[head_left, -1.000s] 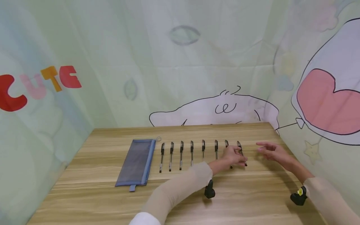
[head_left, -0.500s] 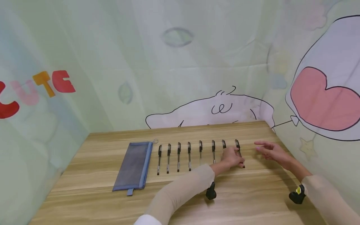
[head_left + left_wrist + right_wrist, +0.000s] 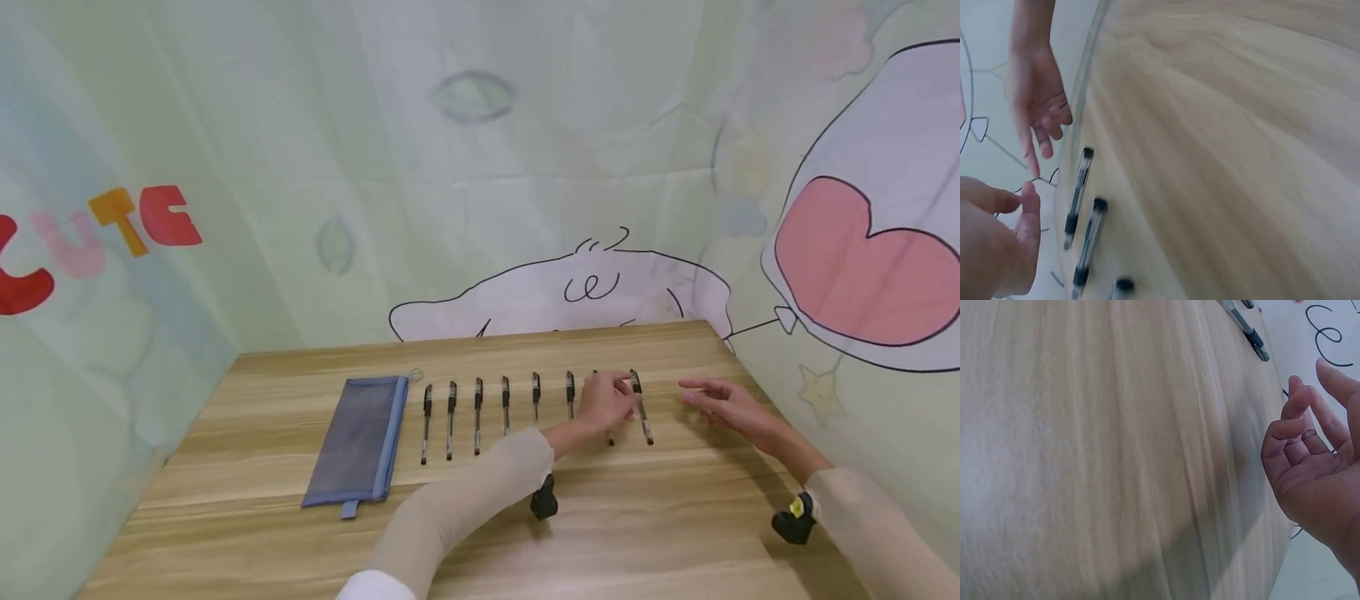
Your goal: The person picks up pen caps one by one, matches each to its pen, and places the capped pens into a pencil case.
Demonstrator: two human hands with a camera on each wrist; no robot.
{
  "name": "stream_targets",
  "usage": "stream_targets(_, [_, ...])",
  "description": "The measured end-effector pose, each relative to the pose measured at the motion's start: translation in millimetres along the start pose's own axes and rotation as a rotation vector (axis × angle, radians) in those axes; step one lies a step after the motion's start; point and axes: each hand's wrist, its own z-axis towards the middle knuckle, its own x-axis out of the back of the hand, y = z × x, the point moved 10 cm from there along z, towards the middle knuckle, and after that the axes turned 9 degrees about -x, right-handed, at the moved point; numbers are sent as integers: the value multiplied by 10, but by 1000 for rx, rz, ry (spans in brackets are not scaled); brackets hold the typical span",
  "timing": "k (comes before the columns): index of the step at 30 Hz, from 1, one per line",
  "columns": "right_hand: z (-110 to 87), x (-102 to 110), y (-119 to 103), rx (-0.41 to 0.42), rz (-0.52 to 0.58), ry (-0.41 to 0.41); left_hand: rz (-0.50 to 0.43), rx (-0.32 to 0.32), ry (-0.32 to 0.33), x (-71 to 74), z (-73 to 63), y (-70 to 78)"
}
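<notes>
A row of several black-gripped gel pens (image 3: 478, 417) lies on the wooden table in the head view. Over the right end of that row is my left hand (image 3: 606, 402), thumb and finger apart with nothing between them; it partly hides one pen (image 3: 611, 439). Just right of its fingertips, the rightmost pen (image 3: 647, 421) lies slightly tilted. Close up, the left wrist view shows this end pen (image 3: 1079, 197) on the wood beside the left hand (image 3: 997, 240). My right hand (image 3: 731, 408) hovers near the right edge, fingers loosely bent and holding nothing.
A flat blue mesh zip pouch (image 3: 352, 442) lies left of the pens, a small ring (image 3: 417, 375) at its top corner. The wooden table (image 3: 262, 533) meets a printed curtain (image 3: 300, 167) at the back and sides. Both wrists carry black mounts (image 3: 795, 521).
My left hand has let go of the rightmost pen, lifted and moved slightly left and back. That pen stays on the table. The right hand keeps its place; the head view shifted slightly.
</notes>
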Motion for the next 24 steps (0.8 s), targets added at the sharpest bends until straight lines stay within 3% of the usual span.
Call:
stream_targets(5, [124,-50,-124,22,-8,-24,-67,-19,15,357,-5,-31])
stream_targets(12, [400,-412,-342,62,7,-173,-134,97,90,1122,-306,-307])
stream_targets(16, [411,-402,-326,32,-18,-144,-152,142,83,1440,-471,-423])
stream_targets(24, [351,-250,-293,16,-46,-116,-133,229,182,2266,-825,-620])
